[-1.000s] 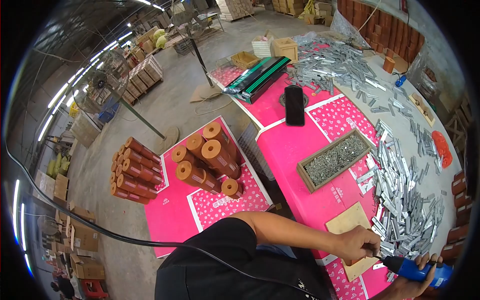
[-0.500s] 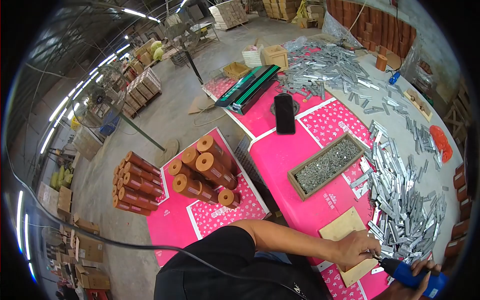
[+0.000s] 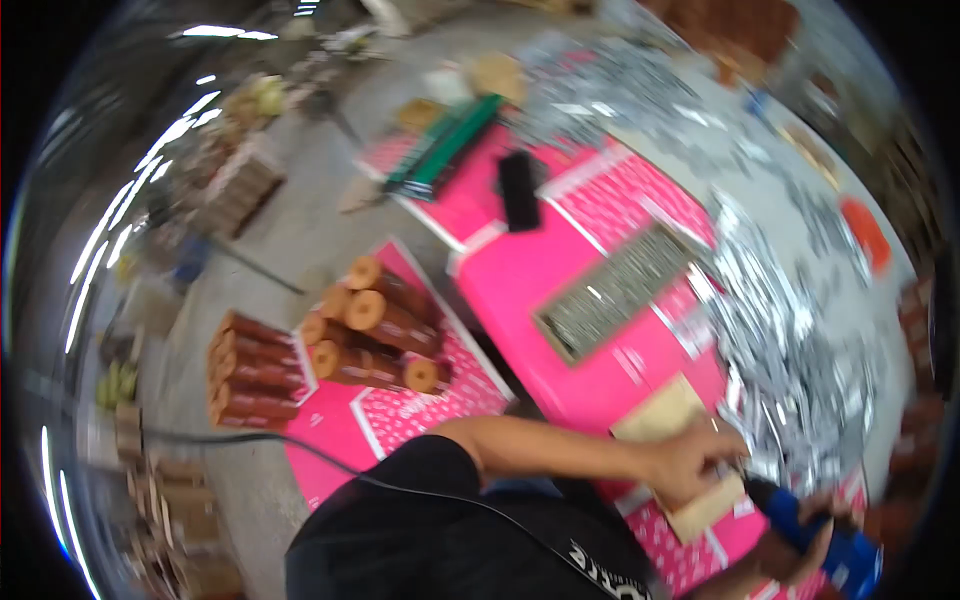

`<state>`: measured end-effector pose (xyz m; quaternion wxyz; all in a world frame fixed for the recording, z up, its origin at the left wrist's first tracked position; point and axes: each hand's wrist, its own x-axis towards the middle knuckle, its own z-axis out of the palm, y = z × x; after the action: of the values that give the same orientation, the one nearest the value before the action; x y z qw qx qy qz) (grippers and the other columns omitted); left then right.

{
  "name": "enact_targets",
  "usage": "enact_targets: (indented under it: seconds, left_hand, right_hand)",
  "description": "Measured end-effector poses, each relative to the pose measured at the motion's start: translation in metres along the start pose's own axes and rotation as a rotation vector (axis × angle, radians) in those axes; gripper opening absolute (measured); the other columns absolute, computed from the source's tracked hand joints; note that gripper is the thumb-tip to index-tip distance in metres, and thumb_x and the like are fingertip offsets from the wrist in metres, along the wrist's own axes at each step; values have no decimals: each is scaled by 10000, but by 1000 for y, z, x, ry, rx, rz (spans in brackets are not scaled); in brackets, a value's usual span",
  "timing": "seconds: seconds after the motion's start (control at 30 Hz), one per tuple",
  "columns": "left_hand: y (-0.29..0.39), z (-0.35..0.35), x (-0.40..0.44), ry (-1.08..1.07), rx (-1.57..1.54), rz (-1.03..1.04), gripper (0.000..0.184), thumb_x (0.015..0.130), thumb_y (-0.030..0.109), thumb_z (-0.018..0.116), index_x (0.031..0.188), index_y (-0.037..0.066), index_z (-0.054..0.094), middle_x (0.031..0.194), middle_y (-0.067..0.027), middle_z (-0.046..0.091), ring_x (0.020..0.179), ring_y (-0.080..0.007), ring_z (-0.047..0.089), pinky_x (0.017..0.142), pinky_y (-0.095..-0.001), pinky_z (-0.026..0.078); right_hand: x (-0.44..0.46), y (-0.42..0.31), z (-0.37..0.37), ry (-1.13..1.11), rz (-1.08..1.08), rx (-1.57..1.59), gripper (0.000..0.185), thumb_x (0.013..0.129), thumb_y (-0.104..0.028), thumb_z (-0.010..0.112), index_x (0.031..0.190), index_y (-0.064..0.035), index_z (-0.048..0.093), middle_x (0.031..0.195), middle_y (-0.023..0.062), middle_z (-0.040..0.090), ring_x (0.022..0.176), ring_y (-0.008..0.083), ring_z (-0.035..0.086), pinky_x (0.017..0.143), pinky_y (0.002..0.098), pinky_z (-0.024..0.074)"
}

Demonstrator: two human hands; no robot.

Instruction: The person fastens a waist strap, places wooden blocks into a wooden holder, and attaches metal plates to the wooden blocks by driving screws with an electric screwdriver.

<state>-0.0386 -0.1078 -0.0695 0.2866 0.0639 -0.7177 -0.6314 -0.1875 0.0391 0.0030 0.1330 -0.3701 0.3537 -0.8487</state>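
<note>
One blue power driver (image 3: 850, 560) gripped in right hand (image 3: 800, 560), dark front end pointing toward left hand (image 3: 697, 462). Left fingers curled above pale wooden board (image 3: 660, 408) on pink-and-white tabletop (image 3: 510, 300) (blur there — cannot tell whether anything is pinched). Metal strips (image 3: 790, 350) heaped just beside board; long tray (image 3: 552, 342) of small metal pieces near — black phone (image 3: 518, 190) beyond.

My pink-covered worktable (image 3: 520, 300) carries a long green box (image 3: 447, 147), a rectangular wooden tray (image 3: 553, 341) of small metal pieces (image 3: 622, 283), a pale wooden board (image 3: 662, 409) and heaped silvery metal strips (image 3: 785, 350); orange-brown cylinders (image 3: 405, 325) with holed ends stand on my pink-covered side table (image 3: 318, 455).
</note>
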Motion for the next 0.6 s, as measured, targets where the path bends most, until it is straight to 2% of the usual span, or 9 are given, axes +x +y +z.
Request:
enact_targets:
  seconds: [0.03, 0.07, 0.1, 0.13, 0.17, 0.23, 0.27, 0.5, 0.6]
  left_hand:
    - [-12, 2, 7, 54, 41, 215, 237, 717, 114, 650, 949, 79, 621, 851, -76, 606, 753, -235, 603, 647, -342, 474]
    - [-11, 0, 9, 103, 99, 264, 198, 719, 82, 633, 917, 73, 627, 807, -84, 607, 696, -242, 599, 632, -351, 476]
    - [-8, -3, 5, -17, -24, 111, 387, 740, -84, 504, 1087, 58, 602, 1055, -76, 613, 804, -159, 630, 606, -281, 475]
    - [-12, -6, 6, -92, -105, 39, 448, 714, -87, 470, 1138, 30, 556, 1094, -89, 584, 897, -188, 612, 705, -302, 466]
    - [-13, -3, 4, -138, -171, -5, 515, 688, -91, 437, 1189, 1, 511, 1133, -102, 554, 990, -217, 595, 804, -324, 457]
    - [-18, -7, 5, -189, -241, -55, 660, 636, -98, 370, 1292, -55, 420, 1210, -128, 495, 1177, -276, 559, 1001, -367, 439]
    - [-16, -10, 6, -218, -57, -27, 662, 626, -95, 380, 1285, -49, 426, 1211, -134, 499, 1151, -280, 577, 1012, -375, 431]
    - [-19, -8, 1, -211, 44, 16, 619, 631, -81, 417, 1245, -41, 480, 1228, -152, 520, 1114, -276, 602, 993, -369, 435]
    - [-11, -4, -2, -125, 198, 118, 571, 613, -29, 478, 1179, 12, 545, 1054, -113, 645, 1067, -243, 587, 1002, -368, 321]
  right_hand:
    - [-4, 1, 1, 82, -5, -7, 353, 863, -144, 535, 1192, -76, 426, 1018, 83, 516, 791, 159, 485, 643, 267, 377]
    - [-6, -2, 6, 102, 68, 139, 360, 853, -125, 531, 1195, -98, 424, 1019, 77, 515, 819, 167, 503, 662, 270, 389]
    - [-8, -3, 14, 122, 58, 168, 378, 840, -103, 534, 1204, -98, 432, 1035, 93, 545, 807, 179, 520, 676, 289, 405]
    - [-3, -4, 26, 25, -8, 70, 401, 832, -99, 549, 1218, -92, 439, 1044, 123, 581, 776, 196, 531, 687, 323, 425]
    - [-2, -4, 28, 30, -40, 88, 410, 832, -104, 552, 1225, -71, 440, 1033, 161, 607, 716, 214, 535, 685, 361, 447]
    - [3, -2, 32, -23, -121, -17, 388, 834, -85, 550, 1205, -55, 439, 996, 182, 613, 654, 224, 558, 689, 397, 481]
    - [4, -5, 32, -23, -145, -62, 380, 838, -80, 554, 1200, -57, 440, 977, 182, 617, 650, 214, 568, 684, 392, 488]
    - [0, -4, 36, -21, -137, -89, 369, 846, -67, 560, 1196, -46, 442, 957, 180, 622, 658, 195, 577, 666, 363, 504]
    - [-3, -5, 37, -20, -106, -69, 374, 842, -53, 567, 1193, -44, 440, 953, 184, 620, 659, 198, 575, 677, 364, 510]
